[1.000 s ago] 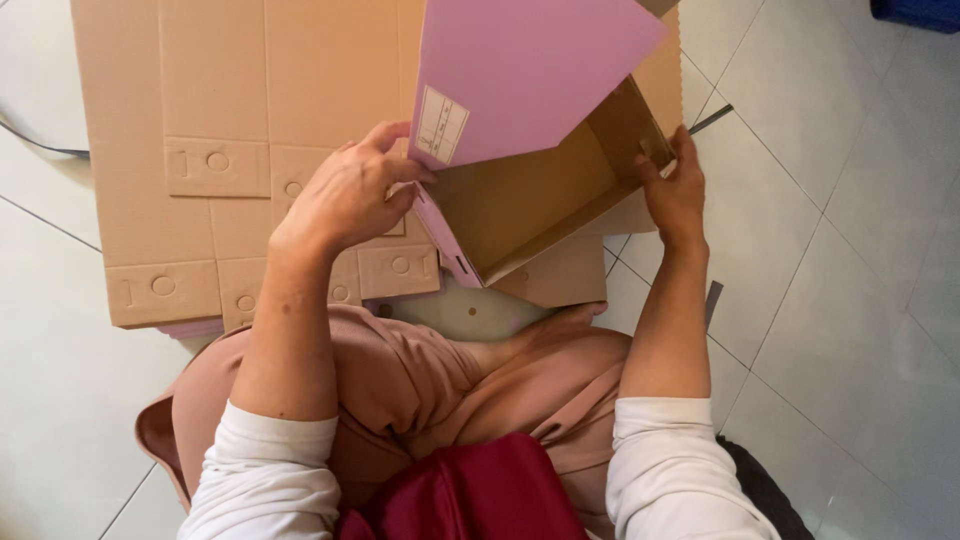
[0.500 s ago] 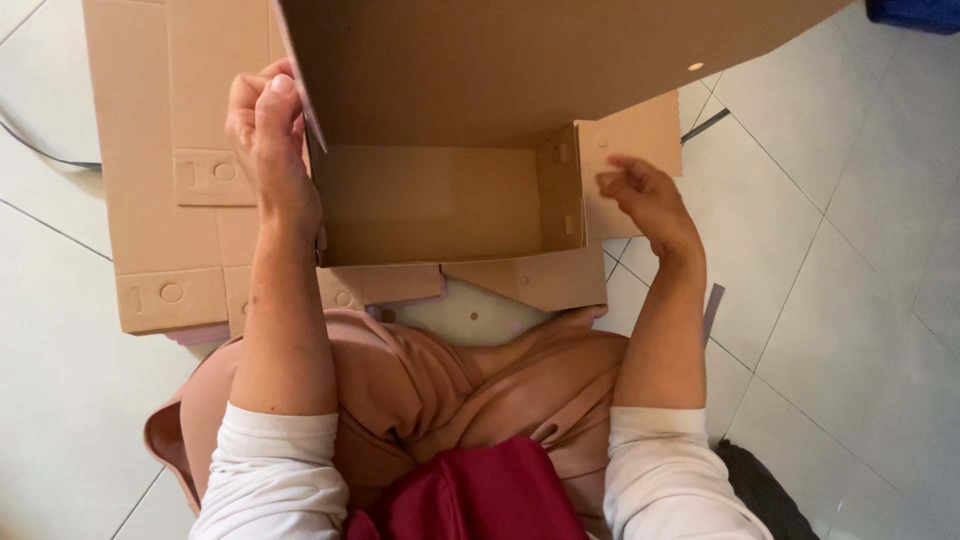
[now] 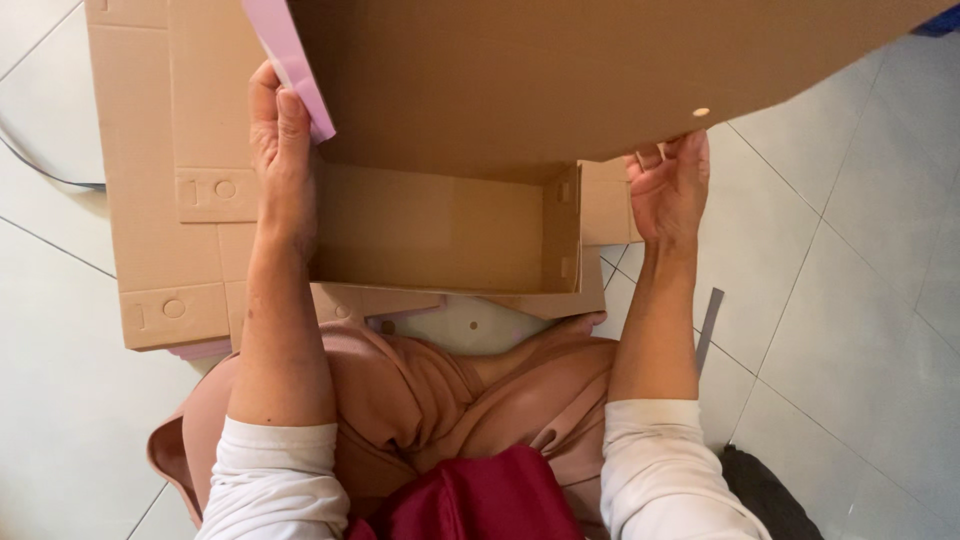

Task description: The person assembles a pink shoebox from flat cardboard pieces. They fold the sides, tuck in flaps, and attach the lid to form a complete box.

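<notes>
I hold up a half-folded cardboard box (image 3: 440, 225), brown inside and pink outside, above my lap. My left hand (image 3: 280, 150) grips the left edge of its big raised flap (image 3: 560, 70), where the pink face shows. My right hand (image 3: 668, 185) holds the flap's right lower edge, fingers curled around it near a small round hole. The flap fills the top of the view and hides what lies behind it. The box's open cavity faces me between both hands.
A stack of flat brown cardboard sheets (image 3: 170, 180) lies on the white tiled floor (image 3: 850, 300) to the left. A thin grey strip (image 3: 708, 325) lies on the tiles by my right forearm. A dark object (image 3: 765, 495) sits at the lower right.
The box was turned so its brown inside faces me and the big flap swung up over the view. My right hand moved from the side wall up to the flap's edge.
</notes>
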